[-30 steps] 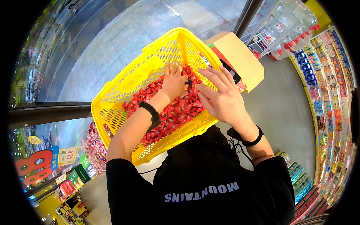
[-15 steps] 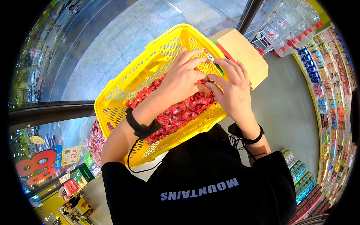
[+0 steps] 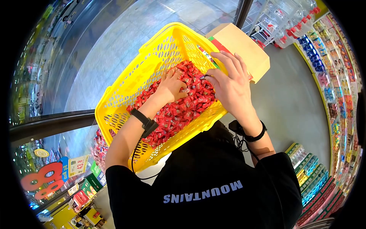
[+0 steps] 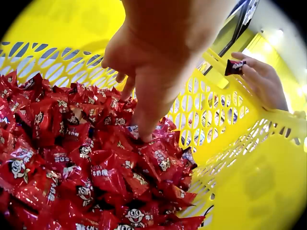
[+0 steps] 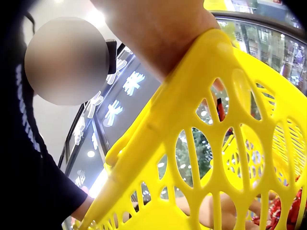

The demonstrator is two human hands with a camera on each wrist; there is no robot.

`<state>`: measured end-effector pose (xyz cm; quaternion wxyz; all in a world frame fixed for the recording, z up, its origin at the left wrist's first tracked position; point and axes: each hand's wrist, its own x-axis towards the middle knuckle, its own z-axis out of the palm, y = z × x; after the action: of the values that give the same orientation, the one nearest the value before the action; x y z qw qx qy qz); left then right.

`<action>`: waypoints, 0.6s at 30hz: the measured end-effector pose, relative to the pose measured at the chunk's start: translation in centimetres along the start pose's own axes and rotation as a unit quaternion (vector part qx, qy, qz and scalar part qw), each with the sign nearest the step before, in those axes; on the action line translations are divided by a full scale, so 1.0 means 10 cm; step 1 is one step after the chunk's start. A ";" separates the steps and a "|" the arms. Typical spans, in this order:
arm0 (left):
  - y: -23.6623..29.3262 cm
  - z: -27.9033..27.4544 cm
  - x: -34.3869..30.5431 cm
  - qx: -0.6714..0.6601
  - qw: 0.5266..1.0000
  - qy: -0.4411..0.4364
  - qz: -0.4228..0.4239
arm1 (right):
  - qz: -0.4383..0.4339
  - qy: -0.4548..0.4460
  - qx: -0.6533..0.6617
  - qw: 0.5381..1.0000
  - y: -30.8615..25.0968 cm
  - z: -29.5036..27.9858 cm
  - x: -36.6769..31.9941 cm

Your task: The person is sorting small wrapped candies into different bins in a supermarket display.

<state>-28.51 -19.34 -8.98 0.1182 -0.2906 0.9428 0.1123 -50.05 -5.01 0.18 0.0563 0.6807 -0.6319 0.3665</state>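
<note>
A yellow plastic basket (image 3: 114, 95) with perforated walls holds a heap of red wrapped candies (image 3: 187, 108). My left hand (image 3: 170, 88) is down in the basket, its fingers reaching into the candies; in the left wrist view, the fingertips touch the red wrappers. Over the basket's right end, my right hand (image 3: 233, 86) pinches a dark-wrapped candy (image 4: 234, 67) between thumb and fingers. That dark wrapper stands out from the red ones. In the right wrist view, the basket's wall hides most of the candies and the right fingers.
A cardboard box (image 3: 244, 49) stands just beyond the basket's right end. Shelves of packaged goods (image 3: 339, 95) line the right side, with bottles (image 3: 297, 23) on a rack at the top right. More wrapped sweets (image 3: 100, 147) and price signs (image 3: 78, 166) are at the left.
My left hand rose from the candies to meet my right hand over the basket, then went back down into the heap. My right hand, earlier spread with nothing held, now pinches the dark-wrapped candy.
</note>
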 end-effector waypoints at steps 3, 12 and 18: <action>0.01 0.00 0.00 0.000 1.000 -0.002 0.011 | -0.006 0.002 -0.003 1.000 0.01 0.01 -0.01; 0.42 -0.90 -0.33 -0.069 0.986 0.147 0.030 | -0.017 0.011 0.034 0.999 0.00 -0.01 0.00; 0.69 -1.09 -0.60 -0.070 0.980 0.186 0.022 | -0.036 0.017 0.058 0.998 0.02 0.00 0.01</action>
<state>-29.40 -13.74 4.06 -0.0826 -0.2930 0.9443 0.1249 -50.20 -5.10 0.16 0.0409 0.6990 -0.5833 0.4118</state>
